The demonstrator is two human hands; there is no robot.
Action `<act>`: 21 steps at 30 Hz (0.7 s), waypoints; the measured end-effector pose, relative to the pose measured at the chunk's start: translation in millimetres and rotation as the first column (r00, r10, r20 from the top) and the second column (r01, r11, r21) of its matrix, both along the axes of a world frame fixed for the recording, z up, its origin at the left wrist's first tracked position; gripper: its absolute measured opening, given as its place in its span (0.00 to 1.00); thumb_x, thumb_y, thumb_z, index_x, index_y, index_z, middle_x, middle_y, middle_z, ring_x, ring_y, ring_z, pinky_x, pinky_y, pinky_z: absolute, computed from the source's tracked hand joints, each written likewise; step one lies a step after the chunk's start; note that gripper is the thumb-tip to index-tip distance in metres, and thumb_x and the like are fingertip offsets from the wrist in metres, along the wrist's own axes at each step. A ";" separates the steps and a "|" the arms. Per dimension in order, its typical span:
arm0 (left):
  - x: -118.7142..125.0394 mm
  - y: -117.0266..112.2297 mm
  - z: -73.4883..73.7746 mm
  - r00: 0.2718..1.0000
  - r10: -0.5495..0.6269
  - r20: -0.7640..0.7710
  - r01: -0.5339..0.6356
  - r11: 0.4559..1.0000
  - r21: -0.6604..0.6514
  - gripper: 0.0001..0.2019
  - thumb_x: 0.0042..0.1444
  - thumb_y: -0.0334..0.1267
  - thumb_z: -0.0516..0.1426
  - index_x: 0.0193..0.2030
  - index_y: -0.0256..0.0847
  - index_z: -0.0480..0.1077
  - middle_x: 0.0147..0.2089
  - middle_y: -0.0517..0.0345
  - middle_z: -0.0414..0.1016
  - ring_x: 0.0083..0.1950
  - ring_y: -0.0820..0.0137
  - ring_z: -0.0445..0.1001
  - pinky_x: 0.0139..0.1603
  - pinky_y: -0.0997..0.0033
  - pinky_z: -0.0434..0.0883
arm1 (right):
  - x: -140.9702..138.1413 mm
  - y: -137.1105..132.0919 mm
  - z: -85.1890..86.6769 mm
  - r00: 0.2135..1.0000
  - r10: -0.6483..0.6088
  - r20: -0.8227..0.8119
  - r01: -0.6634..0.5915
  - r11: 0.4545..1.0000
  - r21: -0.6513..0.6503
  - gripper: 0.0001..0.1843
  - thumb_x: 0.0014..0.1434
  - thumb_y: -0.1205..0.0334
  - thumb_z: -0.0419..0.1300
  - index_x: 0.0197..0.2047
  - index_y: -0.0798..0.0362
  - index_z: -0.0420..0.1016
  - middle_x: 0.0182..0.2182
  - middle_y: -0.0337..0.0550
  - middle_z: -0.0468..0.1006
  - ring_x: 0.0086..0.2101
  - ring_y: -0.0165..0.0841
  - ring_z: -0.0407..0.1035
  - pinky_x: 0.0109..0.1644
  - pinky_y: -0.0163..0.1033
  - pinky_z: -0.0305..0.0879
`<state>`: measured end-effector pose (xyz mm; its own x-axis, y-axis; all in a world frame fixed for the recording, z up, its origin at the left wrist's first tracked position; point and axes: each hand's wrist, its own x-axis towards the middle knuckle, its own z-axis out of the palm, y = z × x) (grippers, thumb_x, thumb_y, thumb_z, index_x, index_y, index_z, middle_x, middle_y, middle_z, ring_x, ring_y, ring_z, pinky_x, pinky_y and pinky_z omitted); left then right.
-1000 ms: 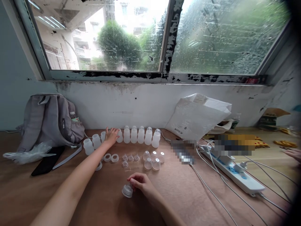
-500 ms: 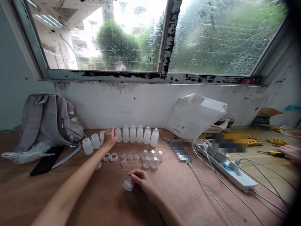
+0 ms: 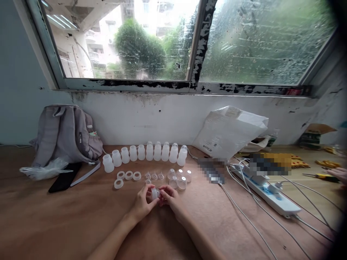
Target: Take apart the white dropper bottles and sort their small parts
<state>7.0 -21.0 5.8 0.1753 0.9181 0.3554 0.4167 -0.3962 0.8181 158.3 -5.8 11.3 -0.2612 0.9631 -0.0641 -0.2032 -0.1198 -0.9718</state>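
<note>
My left hand (image 3: 143, 200) and my right hand (image 3: 170, 197) meet at the middle of the table, both closed on a small translucent plastic cap part (image 3: 155, 193) held between their fingertips. Behind them stands a row of small white plastic bottles (image 3: 146, 153), some capped, some without caps. Between the row and my hands lie white rings (image 3: 129, 175), small clear teat-like pieces (image 3: 154, 176) and clear dome caps (image 3: 179, 178).
A grey backpack (image 3: 65, 133), a clear plastic bag (image 3: 45, 169) and a black phone (image 3: 64, 181) lie at the left. A white padded mailer (image 3: 230, 131) leans on the wall. A power strip (image 3: 268, 195) with cables runs at the right. Another person's hand (image 3: 340, 175) shows at the right edge.
My left hand has drawn back from the bottle row to the middle and joined my right hand on the cap part, which has been lifted off the table.
</note>
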 end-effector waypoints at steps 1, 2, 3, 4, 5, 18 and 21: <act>-1.1 0.5 0.0 1.000 -0.001 0.001 0.001 1.000 0.009 0.17 0.47 0.38 0.57 0.44 0.42 0.61 0.43 0.54 0.69 0.40 0.69 0.71 0.43 0.68 0.70 | 0.2 0.2 -0.3 1.000 0.018 0.011 -0.018 1.000 -0.006 0.19 0.44 0.49 0.61 0.34 0.54 0.64 0.20 0.34 0.68 0.19 0.25 0.64 0.22 0.33 0.62; -2.1 0.9 0.2 1.000 -0.005 0.003 0.005 1.000 0.021 0.16 0.46 0.37 0.57 0.43 0.42 0.61 0.42 0.55 0.69 0.39 0.69 0.72 0.42 0.69 0.70 | 0.3 0.6 -0.9 0.999 0.037 0.026 -0.036 0.999 -0.006 0.20 0.43 0.50 0.61 0.34 0.55 0.64 0.20 0.34 0.68 0.19 0.25 0.64 0.21 0.32 0.62; -2.9 0.9 0.4 1.000 -0.010 0.004 0.009 0.999 0.035 0.16 0.46 0.37 0.57 0.43 0.42 0.62 0.42 0.55 0.69 0.39 0.70 0.72 0.42 0.69 0.70 | 0.3 1.3 -1.7 0.998 0.053 0.045 -0.053 0.999 0.001 0.20 0.43 0.50 0.61 0.34 0.55 0.64 0.21 0.34 0.69 0.18 0.25 0.64 0.20 0.32 0.62; -3.5 0.7 0.7 1.000 -0.016 0.005 0.016 0.999 0.049 0.15 0.46 0.37 0.57 0.43 0.42 0.62 0.42 0.56 0.69 0.39 0.70 0.72 0.41 0.70 0.70 | 0.3 2.0 -2.5 0.996 0.065 0.065 -0.066 0.998 0.013 0.20 0.42 0.50 0.61 0.34 0.55 0.64 0.21 0.34 0.69 0.18 0.25 0.64 0.19 0.31 0.61; -3.9 0.4 0.9 1.000 -0.022 0.003 0.022 0.998 0.063 0.15 0.46 0.36 0.57 0.43 0.42 0.62 0.42 0.56 0.69 0.39 0.70 0.71 0.41 0.70 0.71 | 0.2 2.6 -3.3 0.994 0.072 0.082 -0.075 0.997 0.029 0.21 0.42 0.49 0.61 0.34 0.56 0.64 0.21 0.34 0.69 0.18 0.25 0.63 0.18 0.31 0.61; -7.3 -1.9 5.4 0.990 -0.067 -0.127 0.080 0.991 0.105 0.16 0.43 0.31 0.56 0.42 0.44 0.63 0.42 0.56 0.69 0.43 0.67 0.68 0.44 0.67 0.69 | -2.4 -0.6 -1.6 0.981 0.067 0.182 -0.093 0.986 0.137 0.16 0.44 0.54 0.60 0.33 0.55 0.65 0.24 0.37 0.70 0.20 0.26 0.65 0.17 0.30 0.61; -7.5 -1.7 3.8 0.985 -0.079 -0.153 0.096 0.990 0.106 0.16 0.43 0.31 0.56 0.42 0.44 0.63 0.41 0.55 0.68 0.42 0.67 0.69 0.44 0.66 0.68 | -3.0 0.6 -5.0 0.979 0.061 0.195 -0.090 0.986 0.142 0.13 0.44 0.57 0.59 0.32 0.55 0.65 0.22 0.35 0.70 0.20 0.26 0.65 0.17 0.30 0.61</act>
